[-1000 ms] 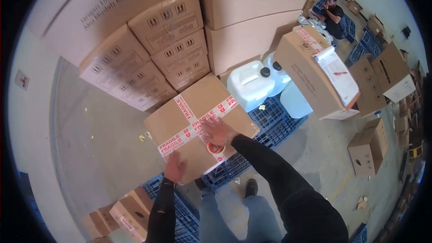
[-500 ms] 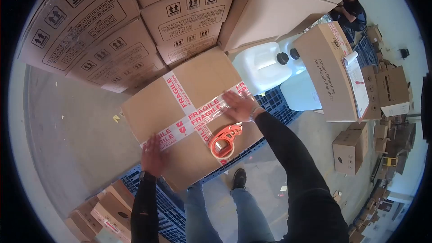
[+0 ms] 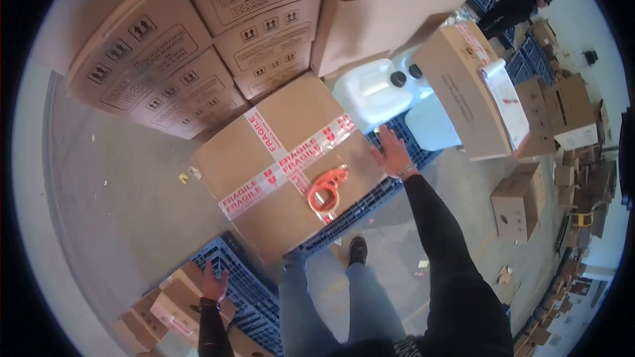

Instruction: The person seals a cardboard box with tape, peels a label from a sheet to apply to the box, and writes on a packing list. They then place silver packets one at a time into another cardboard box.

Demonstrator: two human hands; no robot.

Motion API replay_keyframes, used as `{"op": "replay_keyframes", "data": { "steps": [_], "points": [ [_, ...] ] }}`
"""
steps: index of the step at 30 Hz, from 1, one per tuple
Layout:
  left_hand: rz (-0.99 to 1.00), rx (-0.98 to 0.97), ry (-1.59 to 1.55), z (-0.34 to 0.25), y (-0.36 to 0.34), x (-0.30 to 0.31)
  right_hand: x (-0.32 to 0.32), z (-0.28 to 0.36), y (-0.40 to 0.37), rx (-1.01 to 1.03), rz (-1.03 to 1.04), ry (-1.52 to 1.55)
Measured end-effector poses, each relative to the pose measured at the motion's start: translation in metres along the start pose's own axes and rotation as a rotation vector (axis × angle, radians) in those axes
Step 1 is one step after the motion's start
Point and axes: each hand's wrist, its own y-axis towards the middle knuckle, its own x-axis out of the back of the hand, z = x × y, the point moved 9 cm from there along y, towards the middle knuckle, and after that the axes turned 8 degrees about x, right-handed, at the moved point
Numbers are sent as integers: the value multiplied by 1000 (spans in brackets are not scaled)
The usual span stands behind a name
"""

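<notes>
A large cardboard box [image 3: 261, 132] with crossed strips of white and red FRAGILE tape [image 3: 294, 160] sits in front of me. On its top, near my side, rests an orange tape dispenser [image 3: 323, 197]. My right hand [image 3: 391, 154] is open at the box's right edge, fingers apart, holding nothing. Off to the left, away from the box, my left hand [image 3: 214, 282] is open with fingers spread. It overlaps smaller cardboard boxes [image 3: 182, 301] and the edge of a blue pallet [image 3: 248, 297] in this view.
Tall stacked cartons [image 3: 264, 43] stand behind the box. White plastic jerrycans [image 3: 374, 92] are at its right on a blue pallet [image 3: 423, 149]. Further right stand a carton [image 3: 450, 96] with a clipboard [image 3: 506, 106] and an open box [image 3: 519, 201]. A person [image 3: 519, 0] stands far off.
Both hands have left the taped top of the box. My left hand moved down and left, and my right hand moved right to the edge. The distant person now stands more in view.
</notes>
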Motion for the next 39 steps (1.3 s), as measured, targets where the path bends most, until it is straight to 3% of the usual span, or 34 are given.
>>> {"op": "replay_keyframes", "data": {
  "steps": [2, 3, 4, 6, 8, 11, 13, 15, 18, 20, 23, 25, 29, 33, 36, 39],
  "points": [
    [93, 97, -86, 18, -54, -19, 33, -13, -73, -27, -135, 198],
    [153, 144, -122, 17, -88, -18, 38, -11, -109, 3, -38, 210],
    [182, 316, -294, 10, -120, -9, 55, -10, -148, 22, 66, 218],
    [278, 682, -585, -64, -175, 8, 100, -3, -250, 84, 191, 214],
    [99, 599, -304, -75, -193, 13, 154, 10, -341, -1, 280, 355],
    [15, 314, -420, -198, -220, 18, 228, 20, -470, 9, 230, 442],
    [102, 74, -277, -242, -220, -16, 256, 30, -537, 13, 280, 501],
    [246, -235, -289, -324, -228, -41, 257, 43, -590, -80, 272, 514],
    [506, -290, -294, -411, -231, -60, 218, 53, -644, -333, 210, 376],
    [533, -363, -328, -466, -237, -55, 191, 45, -672, -465, 229, 262],
    [520, -460, -324, -520, -241, -36, 169, 38, -684, -300, 90, 358],
    [481, -499, -269, -534, -246, -21, 157, 37, -684, -313, 62, 365],
    [440, -563, -266, -502, -248, -10, 154, 56, -681, -344, -31, 257],
    [397, -512, -276, -423, -237, -4, 179, 90, -670, -386, 30, 176],
    [337, -463, -268, -369, -251, 23, 153, 102, -658, -275, 99, 153],
    [312, -380, -291, -316, -259, 48, 164, 128, -657, -154, -41, 130]
  ]
}}
